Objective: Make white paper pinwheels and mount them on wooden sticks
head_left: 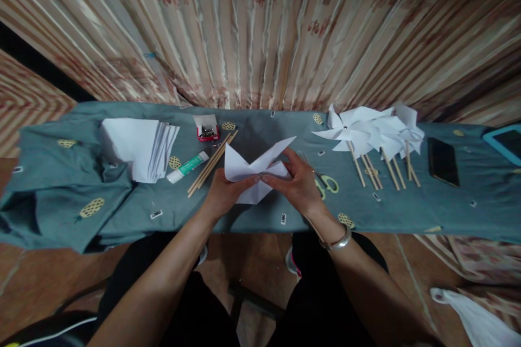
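Between my two hands, above the cloth, is a white paper pinwheel point(258, 165) with slit, partly folded blades and no stick visible on it. My left hand point(223, 192) grips its left side, the thumb reaching to the middle. From the right, my right hand point(299, 181) pinches the paper, its thumb also at the middle and its fingers behind a blade. Both thumb tips nearly meet at the centre. Just left of my left hand lie several thin wooden sticks point(209, 168). Green-handled scissors point(329, 183) rest beside my right hand, partly hidden by it.
A stack of white paper point(134, 146) lies at the left, near a glue stick point(188, 167) and an open red box of small metal pins point(207, 131). Several finished pinwheels on sticks point(366, 130) are piled at the right, beside a black phone point(443, 161). A blue-edged device point(502, 143) sits far right.
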`<state>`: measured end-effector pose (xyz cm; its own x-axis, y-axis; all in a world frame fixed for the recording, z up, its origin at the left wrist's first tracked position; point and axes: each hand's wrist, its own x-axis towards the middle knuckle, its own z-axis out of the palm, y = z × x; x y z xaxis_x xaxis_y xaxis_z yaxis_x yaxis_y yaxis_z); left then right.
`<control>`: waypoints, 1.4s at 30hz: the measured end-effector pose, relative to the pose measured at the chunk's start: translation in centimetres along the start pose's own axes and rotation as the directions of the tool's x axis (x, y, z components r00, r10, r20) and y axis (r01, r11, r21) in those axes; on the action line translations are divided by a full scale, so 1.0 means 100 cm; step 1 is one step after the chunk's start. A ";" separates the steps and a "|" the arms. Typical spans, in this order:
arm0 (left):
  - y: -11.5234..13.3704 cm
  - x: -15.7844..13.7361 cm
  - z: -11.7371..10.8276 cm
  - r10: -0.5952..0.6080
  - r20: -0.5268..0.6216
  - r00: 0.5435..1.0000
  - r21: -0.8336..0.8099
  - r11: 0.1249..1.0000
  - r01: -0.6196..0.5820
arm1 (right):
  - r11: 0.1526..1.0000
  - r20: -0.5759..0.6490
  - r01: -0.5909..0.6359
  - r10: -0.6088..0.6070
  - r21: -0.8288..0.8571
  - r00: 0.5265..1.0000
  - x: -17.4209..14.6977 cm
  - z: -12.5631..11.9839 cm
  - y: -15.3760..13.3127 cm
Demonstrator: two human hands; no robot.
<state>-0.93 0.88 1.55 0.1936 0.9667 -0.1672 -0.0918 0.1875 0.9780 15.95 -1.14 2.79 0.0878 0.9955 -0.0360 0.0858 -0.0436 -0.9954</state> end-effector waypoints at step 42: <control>0.002 -0.017 -0.008 -0.017 -0.297 0.955 0.021 0.999 0.025 | 0.998 0.106 0.046 -0.042 -0.037 0.993 -0.005 0.026 -0.005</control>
<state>-2.10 -0.57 1.96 -0.1042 0.9713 -0.2137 -0.0660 0.2076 0.9760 13.28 -1.39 3.09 -0.0220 0.9998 -0.0032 0.1265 -0.0004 -0.9920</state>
